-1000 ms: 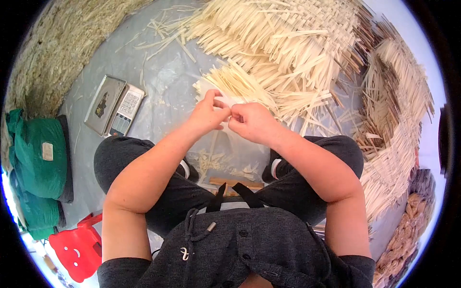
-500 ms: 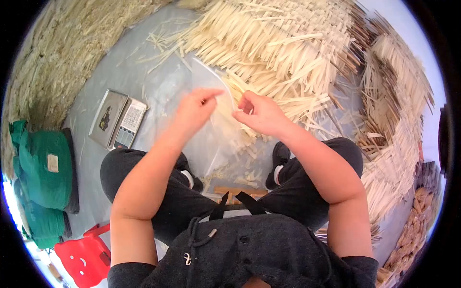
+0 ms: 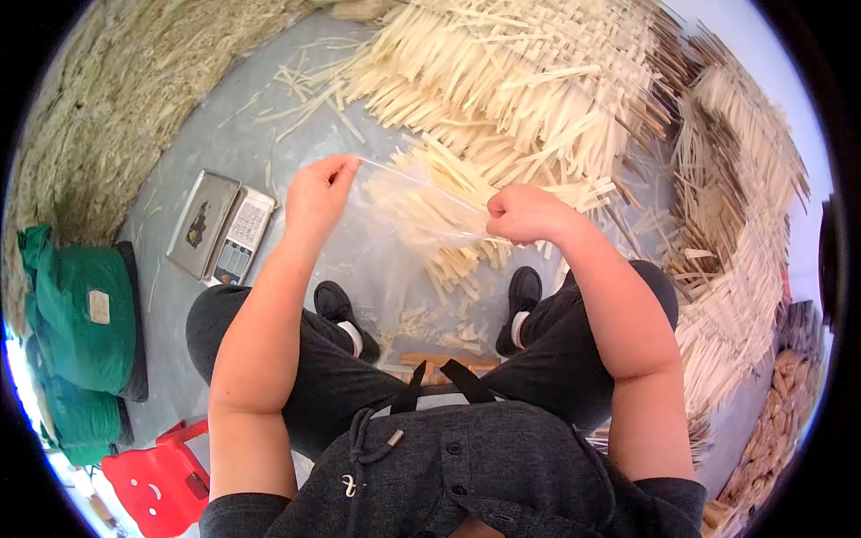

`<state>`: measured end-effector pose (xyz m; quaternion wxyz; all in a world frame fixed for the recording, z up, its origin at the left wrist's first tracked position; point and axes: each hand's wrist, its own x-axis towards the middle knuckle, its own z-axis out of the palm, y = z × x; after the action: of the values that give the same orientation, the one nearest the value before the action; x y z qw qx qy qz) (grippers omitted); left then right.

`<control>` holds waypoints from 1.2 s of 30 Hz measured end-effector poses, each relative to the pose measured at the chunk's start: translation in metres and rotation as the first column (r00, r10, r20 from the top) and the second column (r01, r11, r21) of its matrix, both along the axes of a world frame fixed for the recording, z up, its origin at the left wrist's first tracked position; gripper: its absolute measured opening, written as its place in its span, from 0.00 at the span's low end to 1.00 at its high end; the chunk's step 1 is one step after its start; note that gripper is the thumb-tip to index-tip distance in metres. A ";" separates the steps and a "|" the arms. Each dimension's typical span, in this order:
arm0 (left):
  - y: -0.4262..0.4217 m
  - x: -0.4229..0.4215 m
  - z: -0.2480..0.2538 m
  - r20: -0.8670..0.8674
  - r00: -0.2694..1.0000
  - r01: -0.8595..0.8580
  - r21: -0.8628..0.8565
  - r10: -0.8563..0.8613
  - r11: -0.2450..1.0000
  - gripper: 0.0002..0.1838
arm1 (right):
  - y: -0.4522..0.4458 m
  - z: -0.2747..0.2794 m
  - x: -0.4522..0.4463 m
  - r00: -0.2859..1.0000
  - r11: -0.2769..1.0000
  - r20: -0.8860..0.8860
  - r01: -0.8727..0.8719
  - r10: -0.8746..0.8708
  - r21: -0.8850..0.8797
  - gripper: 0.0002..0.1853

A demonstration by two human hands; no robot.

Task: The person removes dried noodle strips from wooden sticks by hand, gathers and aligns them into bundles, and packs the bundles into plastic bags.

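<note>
A clear plastic bag [image 3: 381, 235] is stretched between my two hands above the floor. At one end of its pale rim, my left hand [image 3: 318, 195] pinches the edge between thumb and fingers. The other end is in my right hand [image 3: 531, 215], whose fingers are curled closed. The bag's rim runs taut and slightly slanted from one hand to the other, and its body hangs toward my feet. Through the film I see pale, flat dried strips [image 3: 439, 193] lying on the floor.
A large heap of pale strips [image 3: 502, 81] lies ahead, with another stack [image 3: 735, 206] at right. A digital scale [image 3: 224, 224] with dark bits on its pan sits at left. Green sacks [image 3: 85, 314] and a red chair [image 3: 157, 484] are at far left.
My hands have moved apart, the left one leftward and the right one to the right. The bag's rim, loose and curved before, is now pulled out between them.
</note>
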<state>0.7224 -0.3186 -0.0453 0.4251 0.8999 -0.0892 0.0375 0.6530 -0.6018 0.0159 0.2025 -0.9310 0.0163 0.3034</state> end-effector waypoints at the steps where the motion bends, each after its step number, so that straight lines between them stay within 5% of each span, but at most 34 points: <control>1: -0.003 -0.005 0.000 0.082 0.995 0.051 -0.025 -0.049 0.998 0.12 | -0.002 0.000 -0.001 0.998 0.997 -0.026 -0.054 0.053 -0.053 0.13; 2: -0.007 -0.010 0.001 0.082 0.995 0.054 -0.027 -0.052 0.998 0.12 | -0.003 -0.007 -0.003 0.998 0.997 -0.027 -0.051 0.049 -0.055 0.13; 4: -0.022 -0.025 0.007 0.230 0.929 0.306 -0.031 -0.291 0.952 0.11 | -0.005 -0.034 -0.006 0.861 0.998 0.505 -0.049 0.057 -0.029 0.14; 5: -0.026 -0.032 0.012 0.232 0.927 0.310 -0.030 -0.295 0.950 0.11 | -0.004 -0.039 -0.001 0.860 0.999 0.507 -0.045 0.054 -0.029 0.14; 7: -0.033 -0.043 0.022 0.134 0.857 0.478 0.153 -0.497 0.865 0.11 | -0.002 -0.041 0.012 0.841 0.950 0.519 -0.018 -0.154 0.310 0.16; 11: -0.029 -0.042 0.021 -0.001 0.866 0.489 0.213 -0.501 0.846 0.11 | -0.008 -0.027 0.015 0.901 0.895 0.344 0.095 -0.263 0.435 0.15; 13: -0.013 -0.025 0.007 0.126 0.937 0.323 0.045 -0.327 0.945 0.12 | -0.018 -0.016 0.014 0.899 0.990 0.424 0.139 -0.113 -0.031 0.15; 17: 0.000 -0.013 0.013 -0.045 0.987 0.153 -0.006 -0.154 0.988 0.13 | -0.026 -0.005 0.011 0.940 0.981 0.327 0.144 -0.096 -0.127 0.15; 19: -0.006 -0.018 0.013 -0.066 0.978 0.194 -0.080 -0.200 0.978 0.14 | -0.008 -0.011 -0.005 0.669 0.982 0.743 0.133 0.010 -0.133 0.20; 20: -0.008 -0.022 0.013 -0.073 0.979 0.182 -0.078 -0.188 0.980 0.14 | 0.005 -0.015 -0.010 0.674 0.984 0.738 0.120 0.015 -0.130 0.20; 21: -0.012 -0.024 0.016 -0.135 0.965 0.212 -0.116 -0.227 0.970 0.14 | 0.022 -0.018 -0.014 0.622 0.995 0.781 -0.101 0.062 0.001 0.19; 23: -0.016 -0.024 0.017 -0.192 0.946 0.233 -0.158 -0.262 0.959 0.14 | 0.051 -0.020 -0.023 0.485 0.823 0.869 -0.528 0.092 0.208 0.18; 24: -0.017 -0.022 0.016 -0.232 0.933 0.226 -0.216 -0.275 0.950 0.15 | 0.060 -0.022 -0.030 0.485 0.821 0.870 -0.531 0.093 0.208 0.18; 26: -0.021 -0.024 0.021 -0.271 0.917 0.219 -0.271 -0.293 0.937 0.17 | 0.072 -0.028 -0.041 0.699 0.797 0.558 -0.595 0.447 0.108 0.12; 29: -0.023 -0.034 0.026 -0.171 0.965 0.197 -0.038 -0.200 0.980 0.25 | 0.078 -0.042 -0.041 0.718 0.900 0.611 -0.436 0.333 0.023 0.10; 32: -0.022 -0.041 0.018 -0.369 0.896 0.305 0.112 -0.245 0.946 0.30 | 0.077 -0.053 -0.040 0.663 0.884 0.657 -0.467 0.359 -0.012 0.09; 36: -0.015 -0.037 0.011 -0.449 0.851 0.203 -0.196 -0.272 0.959 0.27 | 0.078 -0.048 -0.041 0.701 0.882 0.567 -0.460 0.433 -0.105 0.09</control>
<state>0.6850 -0.3338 -0.0339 0.4980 0.8315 -0.0911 -0.2289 0.6121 -0.5238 -0.0320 0.1389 -0.9492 -0.2782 0.0483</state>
